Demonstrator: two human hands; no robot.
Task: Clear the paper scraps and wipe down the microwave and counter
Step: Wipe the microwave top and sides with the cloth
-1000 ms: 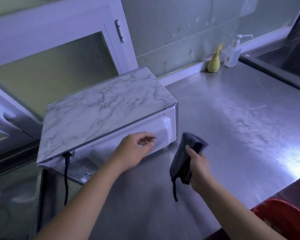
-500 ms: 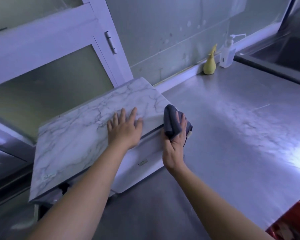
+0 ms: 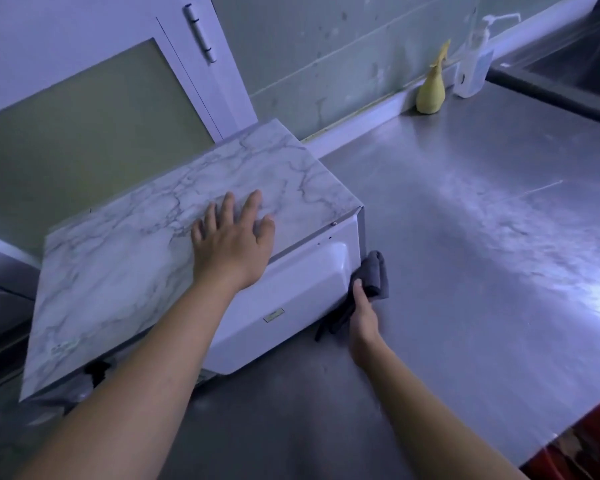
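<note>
Lowered to the bottom corner of the microwave (image 3: 302,289), the right hand (image 3: 362,318) grips the cloth (image 3: 374,271); the flat left hand (image 3: 232,251) braces. Keep the pressure even.

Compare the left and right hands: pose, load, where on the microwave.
1. Left hand lies flat and splayed; right hand is curled in a grip.
2. Left hand holds nothing; right hand holds the gray cloth.
3. Left hand rests on the microwave top; right hand is low at its right corner, by the counter.
Shared: both are at the microwave.
</note>
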